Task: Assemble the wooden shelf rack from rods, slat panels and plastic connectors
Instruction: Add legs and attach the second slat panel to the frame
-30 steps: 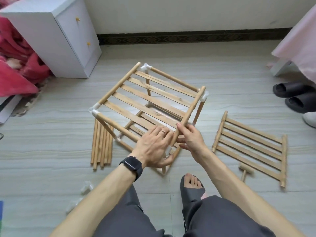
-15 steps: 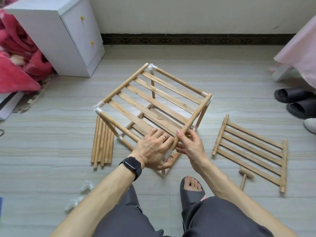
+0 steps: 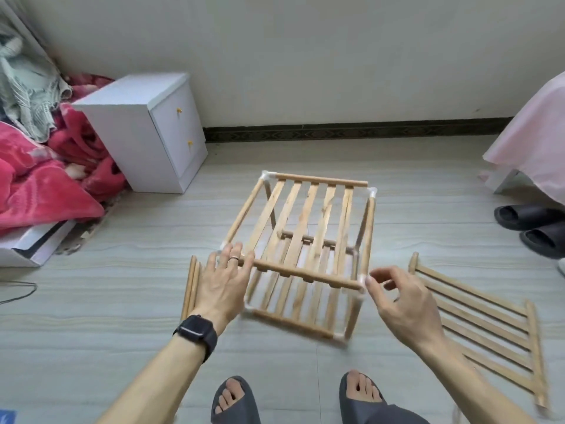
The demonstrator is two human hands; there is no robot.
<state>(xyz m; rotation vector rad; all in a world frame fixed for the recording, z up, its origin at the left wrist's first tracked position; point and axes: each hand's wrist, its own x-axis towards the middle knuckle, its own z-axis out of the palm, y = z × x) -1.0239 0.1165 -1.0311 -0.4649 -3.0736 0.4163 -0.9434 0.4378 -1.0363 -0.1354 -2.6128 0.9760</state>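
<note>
Hands are apart, one at each near corner of the rack (image 3: 305,240), which stands on the floor (image 3: 91,301) right in front of the person's feet. Left hand (image 3: 224,280) is flat with the fingers spread, laid over the near-left end of the top front rail (image 3: 305,273). Right hand (image 3: 397,298) holds nothing, fingers loosely curled, tips just beside the white connector (image 3: 362,281) at the near-right corner. Can't tell if it actually touches.

Looks to me like the check-and-seat stage for the upper tier. If so, push straight down on both near corners at once, not one at a time, or the frame could lean sideways and pop a rod out at the far side. Then go round all four top connectors and make sure each rod end is fully home. The spare slat panel (image 3: 477,325) on the floor to the right and the loose rods (image 3: 191,286) on the left suggest another tier is left to do, so get this one square first.

Hard to see: the near-left connector is under the left fingers, the rods are half behind that wrist, and the lower front of the rack and the near end of the spare panel are smeared by blur. How deep any joint sits, no idea from here.
</note>
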